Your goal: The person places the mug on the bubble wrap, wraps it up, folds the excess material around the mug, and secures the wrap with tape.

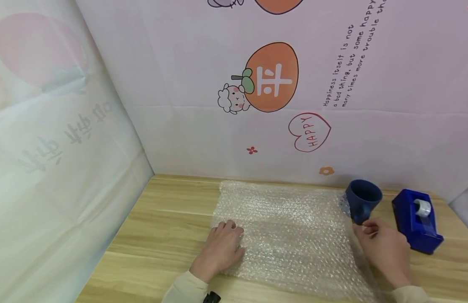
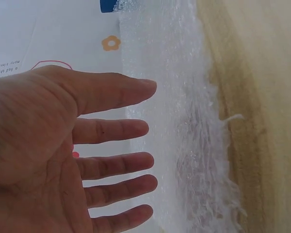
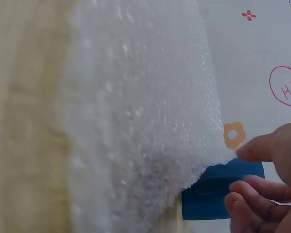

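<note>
A sheet of clear bubble wrap (image 1: 283,235) lies spread over the wooden table, its right edge raised. My right hand (image 1: 385,248) pinches that edge between thumb and fingers; in the right wrist view the thumb (image 3: 257,149) meets the lifted edge of the bubble wrap (image 3: 150,97). Over the left edge of the sheet is my left hand (image 1: 220,246). The left wrist view shows its fingers (image 2: 119,165) spread and nearly straight, holding nothing. A blue mug (image 1: 364,195) stands upright just beyond my right hand, its handle facing me, beside the sheet's far right corner.
A blue tape dispenser (image 1: 417,221) with a roll of clear tape (image 1: 422,208) sits right of the mug. A white printed sheet (image 1: 196,126) hangs along the table's back edge, and another hanging sheet (image 1: 59,189) borders the left. Bare wooden table (image 1: 154,235) shows at left.
</note>
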Motion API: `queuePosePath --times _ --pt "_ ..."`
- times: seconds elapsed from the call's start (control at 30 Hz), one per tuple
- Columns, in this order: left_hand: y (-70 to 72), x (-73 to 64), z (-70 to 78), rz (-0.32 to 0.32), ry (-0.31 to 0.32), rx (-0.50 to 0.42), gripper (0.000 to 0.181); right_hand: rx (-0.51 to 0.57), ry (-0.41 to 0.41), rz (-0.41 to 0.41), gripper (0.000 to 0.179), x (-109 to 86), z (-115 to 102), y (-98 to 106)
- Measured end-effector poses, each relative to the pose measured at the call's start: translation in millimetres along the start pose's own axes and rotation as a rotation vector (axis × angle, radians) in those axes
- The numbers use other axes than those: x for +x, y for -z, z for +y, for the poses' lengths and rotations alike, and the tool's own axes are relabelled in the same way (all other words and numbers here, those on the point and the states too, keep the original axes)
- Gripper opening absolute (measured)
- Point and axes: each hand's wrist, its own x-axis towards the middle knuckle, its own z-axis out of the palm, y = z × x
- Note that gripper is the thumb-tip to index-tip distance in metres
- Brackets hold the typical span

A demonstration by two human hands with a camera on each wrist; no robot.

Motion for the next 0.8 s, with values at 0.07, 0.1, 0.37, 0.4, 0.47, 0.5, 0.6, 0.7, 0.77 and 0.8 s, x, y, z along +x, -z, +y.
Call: queuePosePath --times 0.07,0.1,0.37,0.4,0.47,0.5,0.6,0.7,0.77,0.8 --pt "-0.1 -2.4 -0.8 0.007 -0.003 0.010 0.037 0.020 -0.036 0.052 0.037 1.6 1 1" --pt "-0.3 -3.5 -1.4 0.014 -0.007 0.015 0.036 0.031 -0.053 0.075 0.039 2.9 2 1" --pt "-3.5 -9.4 -8.5 -0.040 -0.026 0.008 0.050 0.092 -0.166 -0.018 0.068 17.1 14 2" --pt "-3.5 -10.1 -8.7 -0.057 -0.022 0.005 0.052 0.097 -0.178 -0.049 0.071 19.2 15 3" --pt "-3.5 -10.9 -9.0 -0.080 -0.013 0.002 0.055 0.113 -0.200 -0.103 0.075 23.3 16 3" --pt "-3.8 -11.1 -9.2 -0.089 -0.008 0.002 0.056 0.123 -0.206 -0.121 0.076 25.3 16 4" --pt "-5.3 -11.1 -9.9 -0.099 0.001 0.011 0.059 0.139 -0.208 -0.150 0.076 30.0 16 3" --pt "-9.6 -9.6 -11.2 -0.093 0.005 0.012 0.060 0.165 -0.204 -0.165 0.074 32.3 15 2" --pt "-11.4 -8.7 -11.0 -0.087 0.008 0.011 0.060 0.179 -0.198 -0.172 0.073 32.6 14 2" --pt "-11.7 -8.2 -10.6 -0.085 0.010 0.008 0.060 0.190 -0.200 -0.178 0.072 32.8 13 2"
